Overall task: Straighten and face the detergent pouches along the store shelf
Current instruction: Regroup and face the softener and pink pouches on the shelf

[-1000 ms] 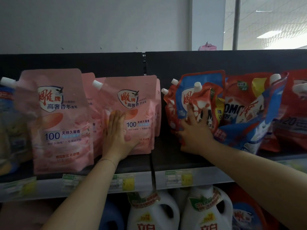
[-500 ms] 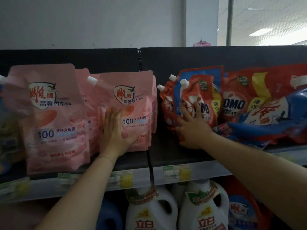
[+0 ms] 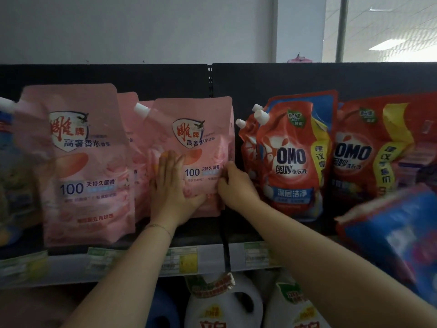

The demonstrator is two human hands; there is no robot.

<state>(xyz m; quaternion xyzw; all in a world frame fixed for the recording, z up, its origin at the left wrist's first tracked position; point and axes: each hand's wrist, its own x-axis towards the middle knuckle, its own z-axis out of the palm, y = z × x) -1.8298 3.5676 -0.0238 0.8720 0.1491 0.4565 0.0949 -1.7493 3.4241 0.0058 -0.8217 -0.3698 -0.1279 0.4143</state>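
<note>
Shelf's [image 3: 201,233] crammed: left hand [image 3: 171,185] flat on pink pouch [image 3: 201,129], right hand [image 3: 236,188] pinching its edge; sloppy tug might topple OMO pouches [image 3: 290,157].

Bare left hand [image 3: 170,185] and forearm, thin chain bracelet [image 3: 158,226] at its wrist, bare right hand [image 3: 236,187] and forearm

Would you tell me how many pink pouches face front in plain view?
2: left pink pouch; middle pink pouch, touched by left hand and right hand. Others sit partly hidden behind.
</note>
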